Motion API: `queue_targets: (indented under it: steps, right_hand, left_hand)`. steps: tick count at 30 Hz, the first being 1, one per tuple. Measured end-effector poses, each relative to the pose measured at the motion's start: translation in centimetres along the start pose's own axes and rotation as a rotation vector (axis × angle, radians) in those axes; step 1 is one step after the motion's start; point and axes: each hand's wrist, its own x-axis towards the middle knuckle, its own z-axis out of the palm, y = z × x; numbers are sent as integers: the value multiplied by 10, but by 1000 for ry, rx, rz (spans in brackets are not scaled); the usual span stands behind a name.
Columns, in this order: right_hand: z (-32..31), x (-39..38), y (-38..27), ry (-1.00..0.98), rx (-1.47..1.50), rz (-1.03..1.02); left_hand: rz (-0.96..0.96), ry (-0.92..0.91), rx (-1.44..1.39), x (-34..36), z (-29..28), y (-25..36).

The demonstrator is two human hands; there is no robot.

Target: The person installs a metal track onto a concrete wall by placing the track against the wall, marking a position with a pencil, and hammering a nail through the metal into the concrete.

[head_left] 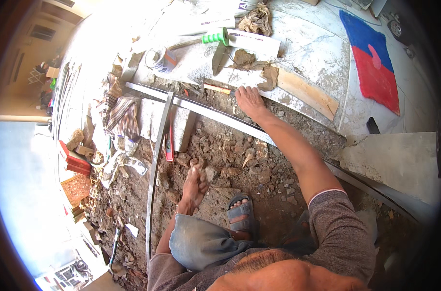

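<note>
My right hand [250, 103] reaches to the broken edge of the floor slab. Its fingers are bent, closed at the dark end of a slim orange-and-white tool [218, 89], whose exact kind does not show. Beneath my right forearm runs a long straight metal bar [215, 114], crossed at its left part by a second metal bar [155, 165]. My left hand [195, 185] hangs over the rubble by my knee, fingers curled together; whatever may be in them is hidden. A red spirit level [169, 145] stands beside a pale block [184, 128], left of that hand.
Broken soil and stones [230, 153] fill the trench around my sandalled foot. On the slab lie a green-handled tool [215, 37], a tin can [160, 59], a wooden board [307, 92] and crumpled paper [256, 20]. A blue-and-red mat [373, 60] is at right, striped cloth [123, 116] at left.
</note>
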Motion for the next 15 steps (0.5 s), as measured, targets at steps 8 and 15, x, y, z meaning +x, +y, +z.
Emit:
queue_targets:
  steps: [8,15]
  right_hand:
    - [-72,-16,-21,-339,734,37]
    - [-164,-214,28,-651,1400,13]
  left_hand:
    - [-203,-152,373,5,-19,-14]
    - [-448,-500,920,48,35,-3]
